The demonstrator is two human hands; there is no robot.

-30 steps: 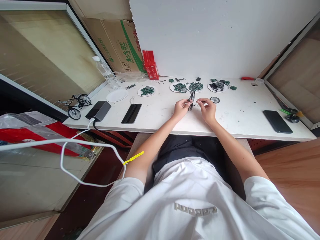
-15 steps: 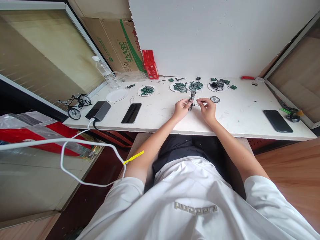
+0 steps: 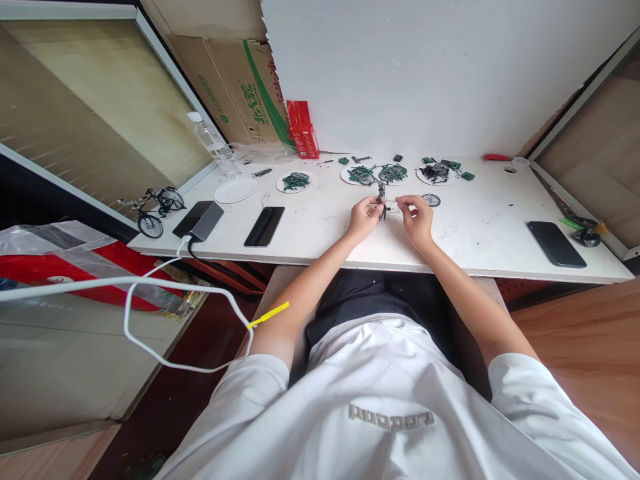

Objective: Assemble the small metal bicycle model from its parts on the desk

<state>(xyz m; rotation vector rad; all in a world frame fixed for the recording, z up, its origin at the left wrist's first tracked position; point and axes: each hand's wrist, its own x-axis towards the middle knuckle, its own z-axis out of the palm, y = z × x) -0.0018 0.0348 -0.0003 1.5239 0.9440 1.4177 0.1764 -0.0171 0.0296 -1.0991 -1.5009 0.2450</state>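
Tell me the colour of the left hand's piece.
The piece in the left hand looks mostly black, best seen in the head view.

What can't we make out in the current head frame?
Head view, all:
- Miniature bicycle in the left hand: the gripped section is hidden by fingers.
- Right hand: too small to tell whether its fingertips pinch a part.
- Green parts on the left parts plate: tangled and too small to count.
- Cardboard box: right side hidden behind the white panel.
- White cable: far end cut off by the left edge.
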